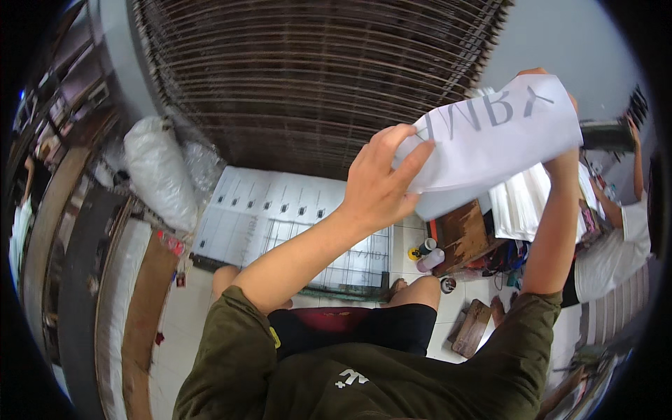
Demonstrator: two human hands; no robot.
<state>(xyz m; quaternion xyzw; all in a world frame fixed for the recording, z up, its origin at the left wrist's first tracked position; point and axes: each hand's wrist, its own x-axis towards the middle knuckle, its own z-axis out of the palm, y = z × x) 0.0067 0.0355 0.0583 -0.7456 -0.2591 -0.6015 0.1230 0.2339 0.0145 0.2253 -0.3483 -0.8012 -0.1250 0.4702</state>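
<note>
Up at the right, both my arms hold a white printed sheet [497,140] in the air, slightly curved and with large grey lettering. At its left edge, my left hand [381,171] grips it with fingers and thumb. My right hand [563,164] is closed on the far right part, and the sheet hides most of its fingers. Whether the sheet is paper or cloth I cannot tell. Below my left forearm lies a low flat frame [336,287] with a gridded, shiny surface. On it rests a pale sheet [287,189] with a row of small dark marks.
A dark rack of closely spaced slats [315,77] rises ahead. To the right, a stack of white sheets [521,203] sits on a worn wooden stand [462,238], with bottles [429,259] beside it. Plastic-wrapped bundles [161,168] and long boards [143,308] line the left. Another person [616,241] is at far right.
</note>
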